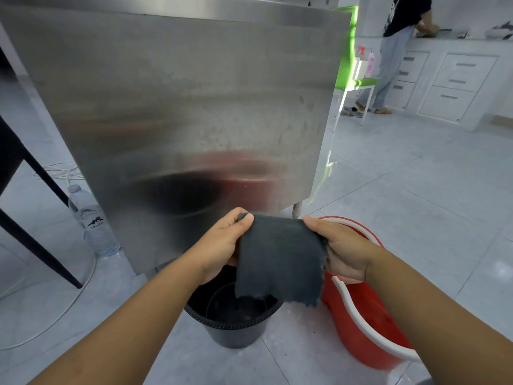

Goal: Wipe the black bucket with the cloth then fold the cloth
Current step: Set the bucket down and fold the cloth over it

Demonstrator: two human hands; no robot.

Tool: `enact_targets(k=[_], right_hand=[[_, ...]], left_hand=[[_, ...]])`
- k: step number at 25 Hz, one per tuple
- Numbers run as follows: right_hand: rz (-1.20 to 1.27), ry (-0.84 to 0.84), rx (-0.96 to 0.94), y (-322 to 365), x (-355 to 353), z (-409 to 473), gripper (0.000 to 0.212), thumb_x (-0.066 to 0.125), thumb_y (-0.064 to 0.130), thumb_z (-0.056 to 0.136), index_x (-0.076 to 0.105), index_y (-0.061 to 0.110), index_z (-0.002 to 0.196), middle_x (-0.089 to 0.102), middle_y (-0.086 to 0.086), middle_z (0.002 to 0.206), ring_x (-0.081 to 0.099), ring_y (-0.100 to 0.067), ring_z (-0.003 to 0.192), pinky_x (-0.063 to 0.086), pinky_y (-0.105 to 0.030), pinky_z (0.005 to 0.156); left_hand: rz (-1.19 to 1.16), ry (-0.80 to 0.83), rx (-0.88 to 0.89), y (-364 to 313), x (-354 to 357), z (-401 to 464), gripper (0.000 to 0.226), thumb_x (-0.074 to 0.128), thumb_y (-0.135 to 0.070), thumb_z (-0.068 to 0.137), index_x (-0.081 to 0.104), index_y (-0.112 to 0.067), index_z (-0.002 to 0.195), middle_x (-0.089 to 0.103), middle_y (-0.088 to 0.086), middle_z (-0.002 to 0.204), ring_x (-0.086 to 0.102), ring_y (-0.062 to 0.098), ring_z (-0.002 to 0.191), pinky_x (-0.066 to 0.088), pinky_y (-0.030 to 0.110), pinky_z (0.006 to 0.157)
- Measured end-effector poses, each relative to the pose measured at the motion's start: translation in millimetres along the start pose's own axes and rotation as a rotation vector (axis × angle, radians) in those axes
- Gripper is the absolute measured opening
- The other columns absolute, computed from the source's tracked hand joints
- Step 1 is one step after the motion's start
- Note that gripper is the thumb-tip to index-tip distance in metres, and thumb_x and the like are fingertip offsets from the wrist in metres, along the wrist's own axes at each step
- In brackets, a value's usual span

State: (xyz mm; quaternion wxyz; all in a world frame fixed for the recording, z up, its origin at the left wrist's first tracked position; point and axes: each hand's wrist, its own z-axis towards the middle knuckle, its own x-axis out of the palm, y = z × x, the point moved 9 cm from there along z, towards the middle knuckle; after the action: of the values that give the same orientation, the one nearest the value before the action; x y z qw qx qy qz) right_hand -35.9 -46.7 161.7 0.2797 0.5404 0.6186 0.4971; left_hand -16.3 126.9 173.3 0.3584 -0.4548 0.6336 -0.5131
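A dark grey cloth [280,259] hangs spread between both hands, its lower ragged edge drooping over the bucket's mouth. My left hand [222,243] pinches the cloth's upper left corner with thumb on top. My right hand [338,248] grips the upper right edge. The black bucket [236,326] stands upright on the tiled floor directly below the cloth, its far rim hidden behind the cloth and my left wrist.
A red bucket [361,323] with a white handle stands touching the black one on the right. A steel cabinet panel [180,107] rises just behind. A water bottle [93,223], a black table leg and a white cable lie left. A person stands at far-right counters.
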Motion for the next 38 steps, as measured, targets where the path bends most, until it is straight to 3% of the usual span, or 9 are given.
enact_targets(k=[4, 7, 12, 17, 24, 28, 32, 35, 38], right_hand=[[0.131, 0.195, 0.046, -11.4, 0.5, 4.2, 0.07, 0.088, 0.025, 0.064, 0.061, 0.003, 0.125, 0.066, -0.018, 0.123, 0.067, -0.03, 0.107, 0.052, -0.043, 0.094], [0.181, 0.119, -0.009, -11.5, -22.4, 14.5, 0.093, 0.094, 0.008, 0.05, 0.053, 0.01, 0.134, 0.06, -0.021, 0.131, 0.064, -0.035, 0.113, 0.055, -0.044, 0.093], [0.24, -0.063, -0.168, 6.9, -66.8, 29.6, 0.068, 0.079, -0.003, 0.07, 0.055, 0.015, 0.131, 0.061, -0.019, 0.123, 0.065, -0.032, 0.103, 0.057, -0.042, 0.087], [0.126, -0.377, -0.146, -2.4, -130.0, 44.7, 0.048, 0.064, -0.007, 0.085, 0.052, 0.019, 0.124, 0.064, -0.02, 0.105, 0.066, -0.033, 0.086, 0.057, -0.044, 0.078], [-0.228, -0.523, -0.015, -36.3, -199.9, 91.7, 0.024, 0.069, -0.002, 0.079, 0.078, 0.02, 0.08, 0.07, -0.019, 0.109, 0.065, -0.041, 0.103, 0.053, -0.052, 0.094], [-0.324, -0.56, 0.013, -43.7, -227.8, 118.9, 0.033, 0.068, 0.001, 0.075, 0.077, 0.032, 0.083, 0.069, -0.013, 0.111, 0.066, -0.034, 0.102, 0.054, -0.048, 0.094], [-0.457, -0.595, 0.019, -49.2, -245.1, 142.7, 0.043, 0.062, 0.001, 0.073, 0.072, 0.038, 0.093, 0.066, -0.012, 0.114, 0.065, -0.033, 0.1, 0.055, -0.047, 0.091], [-0.62, -0.573, 0.053, -57.6, -248.2, 155.7, 0.05, 0.057, 0.0, 0.082, 0.063, 0.032, 0.121, 0.061, -0.011, 0.124, 0.061, -0.033, 0.106, 0.053, -0.044, 0.093], [-0.747, -0.573, 0.072, -67.0, -249.9, 162.0, 0.052, 0.054, 0.002, 0.088, 0.054, 0.028, 0.133, 0.058, -0.011, 0.132, 0.058, -0.033, 0.112, 0.05, -0.037, 0.092]], left_hand=[[-0.117, -0.082, -0.122, 17.7, 5.8, 0.6, 0.022, 0.046, -0.033, 0.104, 0.056, -0.018, 0.091, 0.064, 0.005, 0.088, 0.058, 0.024, 0.084, 0.044, 0.041, 0.081], [-0.272, -0.12, -0.149, 25.9, 12.5, 2.8, 0.014, 0.06, -0.023, 0.098, 0.064, -0.022, 0.111, 0.07, 0.007, 0.11, 0.064, 0.023, 0.092, 0.053, 0.039, 0.086], [-0.497, -0.038, -0.008, 19.0, 43.3, 21.6, 0.049, 0.057, 0.002, 0.096, 0.062, -0.028, 0.134, 0.069, 0.003, 0.126, 0.069, 0.019, 0.104, 0.061, 0.036, 0.084], [-0.044, -0.02, 0.024, 28.4, 72.0, 66.6, 0.063, 0.058, 0.002, 0.096, 0.043, -0.026, 0.15, 0.058, 0.002, 0.13, 0.065, 0.017, 0.106, 0.057, 0.041, 0.096], [0.549, 0.103, 0.009, 62.1, 100.9, 146.2, 0.09, 0.059, 0.003, 0.088, 0.011, -0.02, 0.161, 0.027, 0.0, 0.16, 0.048, 0.021, 0.134, 0.049, 0.032, 0.104], [0.664, 0.161, -0.067, 85.1, 105.5, 193.1, 0.094, 0.058, 0.001, 0.084, 0.007, -0.019, 0.161, 0.024, -0.001, 0.16, 0.046, 0.026, 0.136, 0.049, 0.036, 0.105], [0.848, 0.191, -0.085, 106.6, 112.3, 235.0, 0.084, 0.059, -0.005, 0.077, 0.025, -0.02, 0.153, 0.038, 0.009, 0.146, 0.057, 0.034, 0.115, 0.057, 0.042, 0.089], [1.003, 0.187, -0.113, 124.7, 113.7, 257.0, 0.082, 0.055, -0.007, 0.084, 0.016, -0.013, 0.156, 0.032, 0.012, 0.153, 0.054, 0.036, 0.121, 0.046, 0.034, 0.08], [1.152, 0.199, -0.156, 137.2, 115.9, 268.7, 0.086, 0.051, -0.005, 0.089, 0.002, -0.011, 0.159, 0.016, 0.012, 0.164, 0.052, 0.037, 0.125, 0.048, 0.038, 0.083]])
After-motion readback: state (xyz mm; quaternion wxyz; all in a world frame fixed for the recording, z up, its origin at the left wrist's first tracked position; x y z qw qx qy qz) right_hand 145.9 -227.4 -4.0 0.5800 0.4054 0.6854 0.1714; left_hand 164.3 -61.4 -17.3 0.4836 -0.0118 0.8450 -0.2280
